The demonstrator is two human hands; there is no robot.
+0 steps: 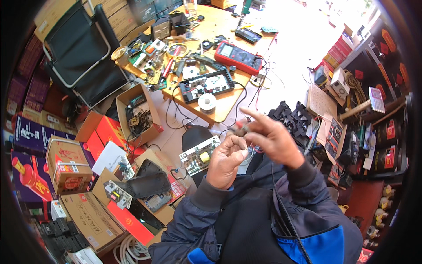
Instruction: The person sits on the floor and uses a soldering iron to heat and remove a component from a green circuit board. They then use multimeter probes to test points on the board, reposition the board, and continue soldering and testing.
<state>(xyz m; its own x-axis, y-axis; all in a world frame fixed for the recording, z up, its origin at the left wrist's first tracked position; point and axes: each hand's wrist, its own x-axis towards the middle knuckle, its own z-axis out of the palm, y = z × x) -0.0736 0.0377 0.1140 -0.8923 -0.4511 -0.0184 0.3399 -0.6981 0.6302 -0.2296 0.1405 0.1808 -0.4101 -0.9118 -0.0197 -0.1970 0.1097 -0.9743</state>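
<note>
The person's left hand is narrow, with thumb and fingertips pressed together on a thin wire, which makes a small pale loop in front of the body. The right hand is just to the right of it, its fingers partly spread and blurred. Some small greyish thing is near these fingers, but I cannot tell whether they hold it.

A circuit board with a yellow component lies just to the left of the left hand, tilted.

Farther away stands a wooden table. At its near edge is a white-flanged spool, and right behind it an open black case with electronic parts inside. A red multimeter lies beyond, to the right, with its leads hanging over the edge. The far left part of the table is crowded with tools and small parts.

On the left of the scene, a cardboard carton holds dark cables, and nearer there is a black plastic cover beside another circuit board. Black straps lie in a heap to the right, behind the right hand.
</note>
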